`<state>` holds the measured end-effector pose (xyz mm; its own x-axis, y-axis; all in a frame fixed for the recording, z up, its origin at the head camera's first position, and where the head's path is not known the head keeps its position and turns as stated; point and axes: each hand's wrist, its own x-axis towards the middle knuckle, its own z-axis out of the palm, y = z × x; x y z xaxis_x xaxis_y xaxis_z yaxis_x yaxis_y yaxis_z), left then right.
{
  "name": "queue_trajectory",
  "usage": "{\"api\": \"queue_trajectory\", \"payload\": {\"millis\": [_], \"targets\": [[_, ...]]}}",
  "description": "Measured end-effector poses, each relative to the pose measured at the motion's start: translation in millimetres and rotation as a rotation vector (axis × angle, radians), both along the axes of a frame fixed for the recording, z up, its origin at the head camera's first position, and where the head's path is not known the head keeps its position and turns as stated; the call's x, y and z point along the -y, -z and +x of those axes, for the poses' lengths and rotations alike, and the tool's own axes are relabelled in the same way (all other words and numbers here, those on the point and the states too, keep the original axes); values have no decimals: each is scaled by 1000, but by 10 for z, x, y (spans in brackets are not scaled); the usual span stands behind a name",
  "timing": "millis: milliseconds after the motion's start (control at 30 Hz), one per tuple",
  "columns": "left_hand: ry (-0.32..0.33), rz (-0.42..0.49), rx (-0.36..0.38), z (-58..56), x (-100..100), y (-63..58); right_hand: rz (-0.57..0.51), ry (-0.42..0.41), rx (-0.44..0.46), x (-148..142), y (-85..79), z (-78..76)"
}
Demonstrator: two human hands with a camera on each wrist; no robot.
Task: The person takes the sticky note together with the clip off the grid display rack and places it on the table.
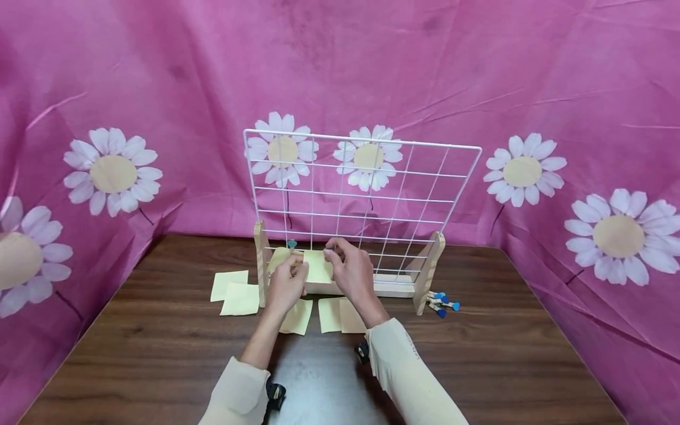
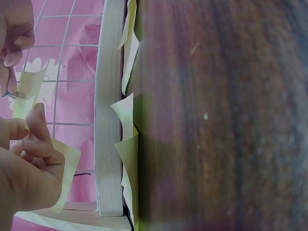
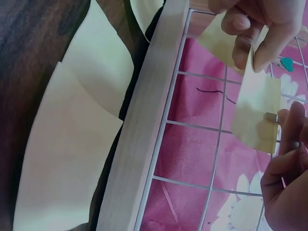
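A yellow sticky note (image 1: 317, 267) is held up against the lower part of a white wire grid (image 1: 361, 198). My left hand (image 1: 287, 284) pinches the note's left edge between thumb and fingertip. At its other side, my right hand (image 1: 353, 270) pinches a small clothespin (image 3: 272, 117), whose tip overlaps the note in the right wrist view; the fingers hide most of it. Just to the left, partly behind my left hand, a second yellow note (image 1: 278, 257) hangs on the grid under a clothespin with a teal end (image 1: 291, 244).
Wooden side posts (image 1: 428, 273) and a bottom bar (image 1: 393, 289) carry the grid. Two yellow notes (image 1: 240, 300) overlap on the table at the left. More notes (image 1: 329, 316) lie before the bar. Several blue-ended clothespins (image 1: 440, 302) are piled by the right post. Pink flowered cloth (image 1: 212, 88) surrounds the table.
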<state>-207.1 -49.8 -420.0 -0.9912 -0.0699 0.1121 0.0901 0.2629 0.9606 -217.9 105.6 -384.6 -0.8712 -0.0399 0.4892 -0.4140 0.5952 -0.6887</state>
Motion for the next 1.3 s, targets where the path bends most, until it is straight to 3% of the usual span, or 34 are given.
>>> {"api": "queue_trajectory", "payload": {"millis": [533, 867, 1100, 1300], "targets": [[8, 4, -12, 25, 23, 35, -151, 12, -120, -9, 42, -5], [44, 43, -52, 32, 69, 65, -207, -30, -65, -25, 24, 27], [60, 50, -18, 32, 93, 61, -239, -58, -39, -34, -32, 65], [65, 48, -34, 53, 107, 17, -274, -82, -29, -55, -85, 95]]}}
